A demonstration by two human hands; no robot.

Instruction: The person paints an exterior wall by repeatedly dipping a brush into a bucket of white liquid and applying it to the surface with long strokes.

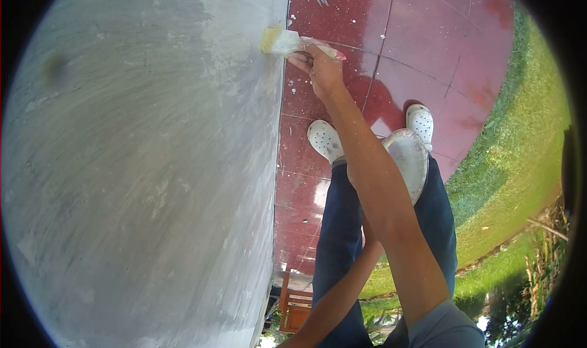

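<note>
The brush (285, 43) is at the grey wall (153, 158), its yellowish bristles against the surface close to the bottom edge. The right hand (322, 68) is closed around its handle, just off the wall. Farther from the wall, a pale, oval-topped container (408, 159) shows partly behind the right forearm (376, 170). The left hand is hidden behind that forearm, so its grip cannot be told. Red floor tiles (309, 195) spattered with white meet the wall's base; on them, away from the wall, stand white perforated shoes (419, 122) below dark blue trousers (340, 207). Grass (520, 158) lies farthest from the wall.
</note>
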